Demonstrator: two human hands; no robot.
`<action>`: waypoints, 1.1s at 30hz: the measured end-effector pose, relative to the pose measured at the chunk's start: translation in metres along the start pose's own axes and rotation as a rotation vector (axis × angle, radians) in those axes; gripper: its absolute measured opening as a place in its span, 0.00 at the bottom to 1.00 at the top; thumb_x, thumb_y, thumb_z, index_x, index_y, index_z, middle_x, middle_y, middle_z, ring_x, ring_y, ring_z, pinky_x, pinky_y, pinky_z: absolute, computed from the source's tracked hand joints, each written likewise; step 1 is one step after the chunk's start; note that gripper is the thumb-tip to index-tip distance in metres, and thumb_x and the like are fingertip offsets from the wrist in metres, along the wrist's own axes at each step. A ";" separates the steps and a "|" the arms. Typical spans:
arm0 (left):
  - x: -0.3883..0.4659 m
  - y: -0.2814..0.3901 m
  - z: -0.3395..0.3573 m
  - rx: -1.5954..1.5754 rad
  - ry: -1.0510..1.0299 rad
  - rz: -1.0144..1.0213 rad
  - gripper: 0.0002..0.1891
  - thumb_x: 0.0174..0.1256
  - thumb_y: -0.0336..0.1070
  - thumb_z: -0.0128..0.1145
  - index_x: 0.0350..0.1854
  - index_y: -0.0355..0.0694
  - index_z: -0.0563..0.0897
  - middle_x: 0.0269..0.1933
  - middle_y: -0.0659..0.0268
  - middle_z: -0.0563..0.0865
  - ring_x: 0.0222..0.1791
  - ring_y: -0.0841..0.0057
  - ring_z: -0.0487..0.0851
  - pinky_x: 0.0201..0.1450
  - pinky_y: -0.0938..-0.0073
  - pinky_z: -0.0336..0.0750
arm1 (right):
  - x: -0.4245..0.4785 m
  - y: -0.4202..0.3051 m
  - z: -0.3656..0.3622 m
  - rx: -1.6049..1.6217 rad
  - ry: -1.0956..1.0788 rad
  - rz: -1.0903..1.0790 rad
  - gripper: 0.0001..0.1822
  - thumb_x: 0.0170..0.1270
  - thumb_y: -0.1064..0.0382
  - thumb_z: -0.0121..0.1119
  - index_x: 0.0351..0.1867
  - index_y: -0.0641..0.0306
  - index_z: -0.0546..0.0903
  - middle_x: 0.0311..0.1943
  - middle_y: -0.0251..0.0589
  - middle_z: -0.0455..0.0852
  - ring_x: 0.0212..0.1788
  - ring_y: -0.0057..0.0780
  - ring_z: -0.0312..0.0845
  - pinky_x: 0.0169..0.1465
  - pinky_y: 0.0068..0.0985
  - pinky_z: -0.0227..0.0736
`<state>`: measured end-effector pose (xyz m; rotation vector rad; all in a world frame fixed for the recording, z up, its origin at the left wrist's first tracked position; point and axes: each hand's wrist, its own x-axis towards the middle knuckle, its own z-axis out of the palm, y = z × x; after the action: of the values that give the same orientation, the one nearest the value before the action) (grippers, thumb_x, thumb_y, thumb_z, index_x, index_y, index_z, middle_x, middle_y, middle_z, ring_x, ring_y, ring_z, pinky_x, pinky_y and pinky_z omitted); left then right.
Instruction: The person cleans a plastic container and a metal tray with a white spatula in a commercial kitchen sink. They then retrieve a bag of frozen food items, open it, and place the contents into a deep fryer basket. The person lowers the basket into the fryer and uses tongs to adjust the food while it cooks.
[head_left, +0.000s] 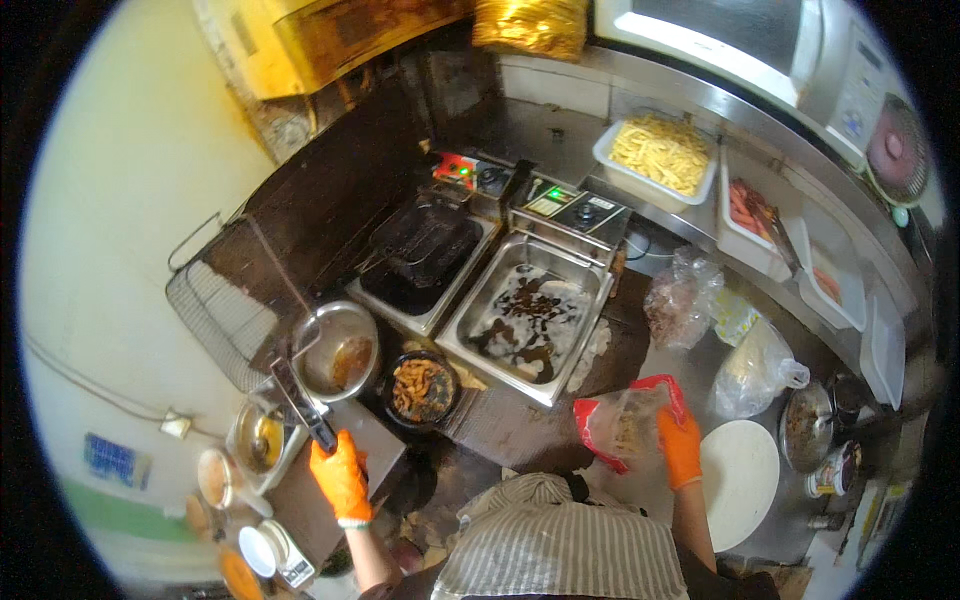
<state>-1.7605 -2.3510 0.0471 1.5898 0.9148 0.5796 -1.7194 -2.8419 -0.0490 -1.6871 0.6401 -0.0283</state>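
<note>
My left hand (341, 476), in an orange glove, grips the dark handle of metal tongs (294, 391). The tongs point up toward a steel bowl (336, 352) with brown liquid or residue in it. An orange glove also covers my right hand (679, 450), which holds the edge of a clear plastic bag (619, 420) with red borders; its contents are blurred. Beyond the bag, pale pieces and foam float on dark oil in the right fryer tank (529, 319). A black bowl (421, 390) of browned fried strips stands between the steel bowl and that fryer.
The left fryer (424, 255) has a dark basket over it. A wire basket (225, 322) leans against the left wall. French fries fill a white tub (656, 161); sausages lie in another tub (750, 210). A round white board (739, 484) lies right of my right hand, below tied bags (754, 375).
</note>
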 end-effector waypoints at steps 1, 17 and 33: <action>-0.011 0.014 0.001 -0.021 -0.069 0.052 0.07 0.71 0.33 0.64 0.36 0.39 0.78 0.20 0.69 0.78 0.14 0.81 0.74 0.21 0.76 0.73 | 0.001 -0.001 -0.002 -0.022 0.008 0.013 0.09 0.72 0.55 0.63 0.42 0.58 0.83 0.25 0.26 0.78 0.24 0.17 0.72 0.27 0.22 0.67; 0.016 0.062 0.161 0.254 -1.169 -0.183 0.14 0.68 0.39 0.67 0.30 0.31 0.86 0.18 0.65 0.81 0.15 0.77 0.76 0.18 0.75 0.67 | -0.020 0.012 -0.010 -0.146 -0.091 -0.038 0.18 0.71 0.52 0.61 0.49 0.65 0.85 0.35 0.44 0.91 0.33 0.31 0.87 0.37 0.34 0.79; -0.010 0.168 0.345 0.918 -1.232 0.937 0.36 0.63 0.55 0.67 0.67 0.33 0.80 0.64 0.47 0.85 0.65 0.54 0.83 0.70 0.61 0.74 | -0.027 0.023 -0.045 -0.032 0.030 -0.030 0.18 0.75 0.50 0.58 0.39 0.66 0.82 0.28 0.39 0.84 0.29 0.29 0.81 0.32 0.33 0.74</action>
<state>-1.4555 -2.5674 0.1342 2.6420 -0.6793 -0.3719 -1.7669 -2.8729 -0.0506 -1.7303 0.6408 -0.0649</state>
